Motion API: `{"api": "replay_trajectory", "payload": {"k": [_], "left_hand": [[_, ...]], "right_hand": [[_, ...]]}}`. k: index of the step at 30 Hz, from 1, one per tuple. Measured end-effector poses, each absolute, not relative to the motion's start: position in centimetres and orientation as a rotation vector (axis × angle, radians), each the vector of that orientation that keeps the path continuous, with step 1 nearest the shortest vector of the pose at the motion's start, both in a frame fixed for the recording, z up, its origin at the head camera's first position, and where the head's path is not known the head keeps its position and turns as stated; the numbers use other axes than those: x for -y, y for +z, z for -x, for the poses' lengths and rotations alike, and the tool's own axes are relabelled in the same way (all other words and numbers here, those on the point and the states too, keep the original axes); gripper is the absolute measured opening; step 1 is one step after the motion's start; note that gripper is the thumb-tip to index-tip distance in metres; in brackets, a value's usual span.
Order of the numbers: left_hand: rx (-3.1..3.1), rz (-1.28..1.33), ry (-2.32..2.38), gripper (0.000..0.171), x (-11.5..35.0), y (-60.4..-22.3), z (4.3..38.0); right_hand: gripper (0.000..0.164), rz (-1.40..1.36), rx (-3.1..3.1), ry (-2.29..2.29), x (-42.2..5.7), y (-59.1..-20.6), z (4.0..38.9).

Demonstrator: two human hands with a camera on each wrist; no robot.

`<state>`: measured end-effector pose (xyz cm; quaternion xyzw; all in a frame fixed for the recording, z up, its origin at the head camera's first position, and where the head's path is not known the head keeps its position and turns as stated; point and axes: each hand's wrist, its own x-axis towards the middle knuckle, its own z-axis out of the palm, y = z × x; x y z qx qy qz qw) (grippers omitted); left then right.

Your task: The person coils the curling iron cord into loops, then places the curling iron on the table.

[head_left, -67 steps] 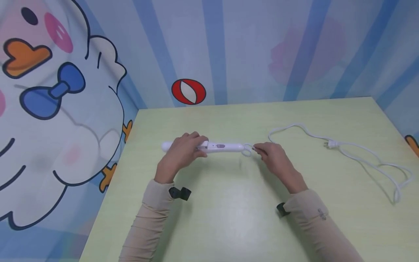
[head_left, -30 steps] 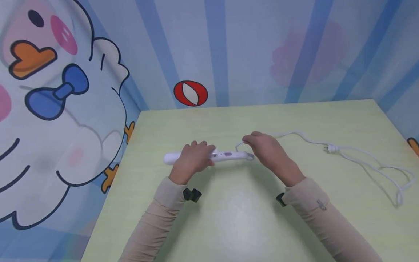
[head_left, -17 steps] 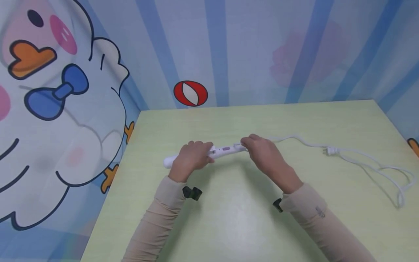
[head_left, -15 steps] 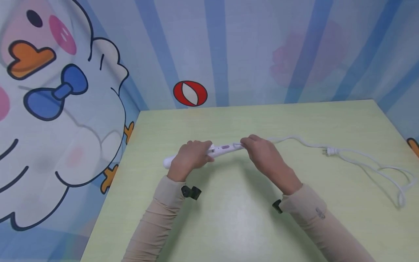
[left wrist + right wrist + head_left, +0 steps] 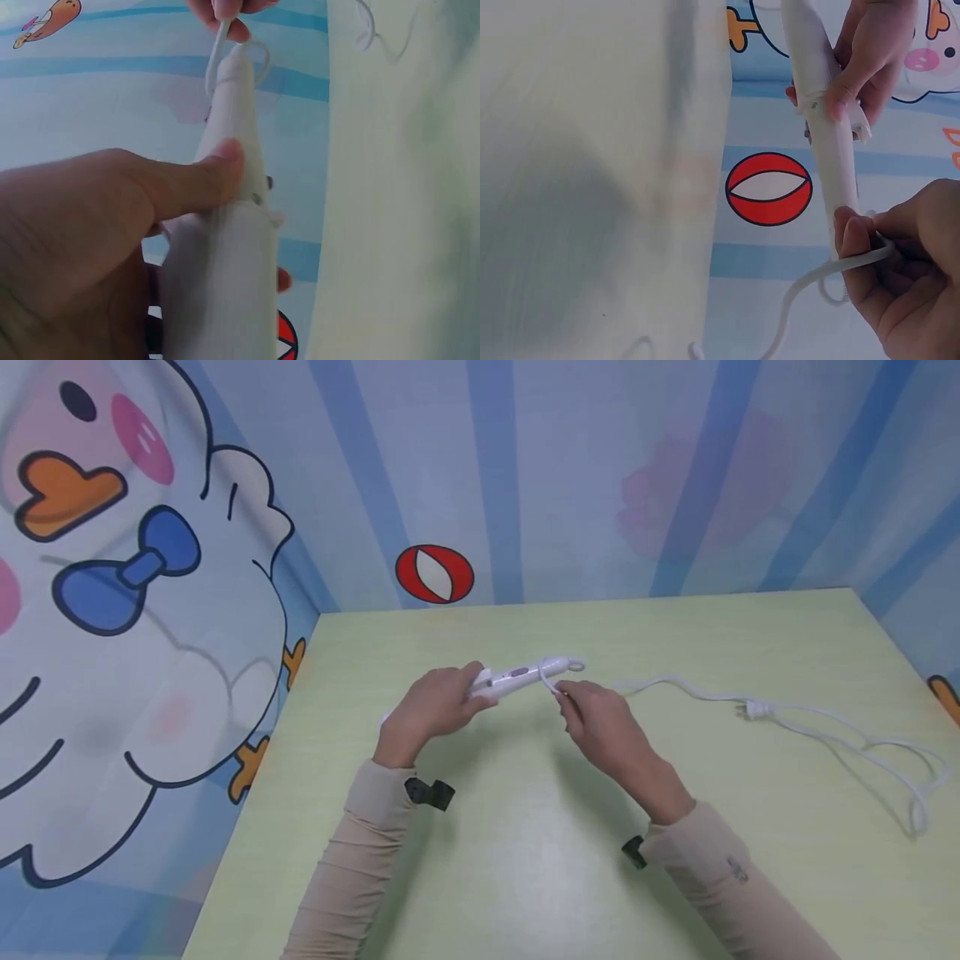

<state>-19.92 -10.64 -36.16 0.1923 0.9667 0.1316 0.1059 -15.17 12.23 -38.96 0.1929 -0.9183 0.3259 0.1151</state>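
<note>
In the head view, my left hand [image 5: 438,697] grips a white curling iron [image 5: 517,674] around its middle, hiding most of the barrel. Its handle, with a purple switch, tilts up to the right. My right hand [image 5: 603,727] pinches the white cord [image 5: 549,681] just below the handle's end, where the cord crosses over the handle. The left wrist view has my left thumb pressed along the curling iron [image 5: 225,277]. In the right wrist view, the cord [image 5: 795,289] runs between my right thumb and fingers, close against the handle.
The rest of the cord [image 5: 697,691] trails right across the pale green table [image 5: 525,877]. A two-prong plug [image 5: 757,709] and a loose cord loop lie there. A printed backdrop [image 5: 570,485] stands behind the table and at its left.
My right hand has gone from the handle's tip to behind it, then over to the near side, bringing the cord across the handle. The handle end has lifted.
</note>
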Motion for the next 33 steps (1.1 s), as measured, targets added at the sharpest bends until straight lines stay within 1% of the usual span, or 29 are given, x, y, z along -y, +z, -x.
{"api": "replay_trajectory", "payload": {"k": [4,10,17,24,33], "left_hand": [[-2.853,-0.57,0.509,0.034,11.1,-36.3,20.3],[-2.876,-0.603,0.613,0.032,11.6,-36.6,20.8],[-2.877,-0.64,0.714,0.033,11.6,-36.4,20.8],[-2.832,-0.691,0.785,0.032,11.6,-36.3,20.4],[-2.706,-0.793,0.954,0.026,11.5,-35.8,20.0]], "right_hand": [[0.028,-0.557,2.677,1.131,-12.4,-39.2,15.0],[0.03,-0.565,2.634,1.252,-13.0,-40.2,15.2],[0.022,-0.51,2.599,1.32,-13.6,-41.6,16.1],[0.019,-0.505,2.574,1.342,-14.4,-42.8,16.9],[0.014,-0.667,2.465,1.358,-15.5,-42.6,17.7]]}}
